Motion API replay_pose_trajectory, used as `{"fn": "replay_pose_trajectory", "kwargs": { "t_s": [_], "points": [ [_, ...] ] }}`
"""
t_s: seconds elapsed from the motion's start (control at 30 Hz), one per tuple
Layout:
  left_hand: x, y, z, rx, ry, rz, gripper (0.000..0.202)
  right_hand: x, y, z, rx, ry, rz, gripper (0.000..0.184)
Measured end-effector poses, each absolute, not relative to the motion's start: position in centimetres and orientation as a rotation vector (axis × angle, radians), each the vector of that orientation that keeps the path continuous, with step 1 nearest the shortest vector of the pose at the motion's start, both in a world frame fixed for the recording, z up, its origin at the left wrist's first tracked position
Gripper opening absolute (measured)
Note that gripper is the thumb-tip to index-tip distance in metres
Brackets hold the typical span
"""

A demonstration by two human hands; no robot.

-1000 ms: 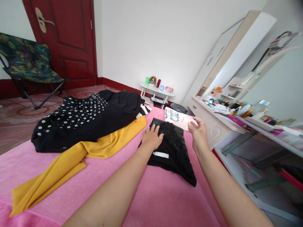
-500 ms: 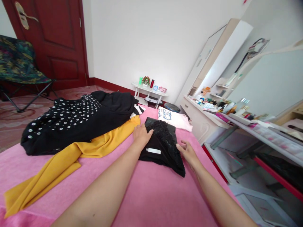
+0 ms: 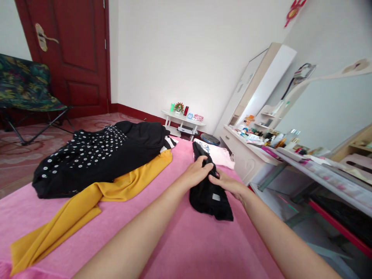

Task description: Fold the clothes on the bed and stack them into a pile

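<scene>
A black top (image 3: 207,201) with a pale label lies bunched into a narrow strip on the pink bedspread (image 3: 171,248). My left hand (image 3: 198,171) grips its upper left part, thumb pointing right. Close beside it, my right hand (image 3: 228,183) is closed on the top's right side; some of its fingertips are hidden by the cloth. Just behind the top lies a folded pink garment (image 3: 222,157) with a printed pattern, partly covered by it.
To the left are a mustard yellow garment (image 3: 124,182) and a pile of black clothes (image 3: 139,139), one with white dots. A dressing table (image 3: 261,149) crowded with bottles stands at the right. Beyond the bed are a small white shelf table (image 3: 186,118) and a folding chair (image 3: 26,85).
The black top, spread flatter before, is now folded narrower toward the right. My left hand has moved right, close to my right hand, and both have closed on the cloth.
</scene>
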State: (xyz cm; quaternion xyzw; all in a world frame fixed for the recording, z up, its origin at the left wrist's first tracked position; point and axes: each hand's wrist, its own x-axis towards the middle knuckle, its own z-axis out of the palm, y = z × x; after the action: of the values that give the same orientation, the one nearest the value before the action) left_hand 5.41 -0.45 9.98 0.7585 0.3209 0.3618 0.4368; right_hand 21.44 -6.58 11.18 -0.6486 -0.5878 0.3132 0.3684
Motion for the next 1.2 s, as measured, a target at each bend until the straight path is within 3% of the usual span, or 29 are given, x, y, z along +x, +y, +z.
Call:
{"fn": "replay_pose_trajectory", "kwargs": {
  "t_s": [0.1, 0.3, 0.53, 0.67, 0.73, 0.83, 0.9, 0.97, 1.07, 1.2],
  "points": [
    [6.2, -1.5, 9.8, 1.868, 0.690, 0.830, 0.055, 20.8, -6.5, 11.2, -1.661, -1.648, 0.884, 0.068],
    [6.4, -1.1, 8.8, 1.958, 0.744, 0.811, 0.058, 20.0, -5.8, 7.9, -1.742, -1.407, 0.783, 0.062],
    [5.7, -0.2, 8.6, 2.087, 1.075, 0.829, 0.067, 17.3, -7.5, 8.9, -1.810, -1.104, 0.847, 0.082],
    [3.0, 2.0, 8.8, 2.204, 1.267, 0.717, 0.069, 15.7, -10.2, 10.5, -1.613, -1.159, 1.261, 0.064],
    [1.6, 3.6, 8.3, 2.238, 1.326, 0.653, 0.064, 16.3, -10.8, 10.4, -1.619, -1.388, 1.278, 0.056],
    [0.2, 5.2, 7.2, 2.258, 1.354, 0.617, 0.061, 18.6, -9.9, 9.4, -1.838, -1.907, 0.598, 0.064],
    [0.0, 5.5, 6.7, 2.281, 1.328, 0.635, 0.062, 20.0, -8.1, 9.0, -1.864, -2.191, -0.034, 0.082],
    [0.1, 5.5, 6.4, 2.358, 1.257, 0.665, 0.062, 20.8, -5.8, 8.9, -1.792, -2.397, -0.463, 0.102],
    [0.5, 5.1, 6.6, 2.539, 1.094, 0.682, 0.060, 20.9, -1.9, 9.3, -1.661, -2.662, -0.663, 0.125],
    [0.5, 4.9, 7.0, 2.668, 0.988, 0.602, 0.050, 20.8, 2.3, 9.6, -1.443, -3.020, -0.475, 0.138]
  ]
}}
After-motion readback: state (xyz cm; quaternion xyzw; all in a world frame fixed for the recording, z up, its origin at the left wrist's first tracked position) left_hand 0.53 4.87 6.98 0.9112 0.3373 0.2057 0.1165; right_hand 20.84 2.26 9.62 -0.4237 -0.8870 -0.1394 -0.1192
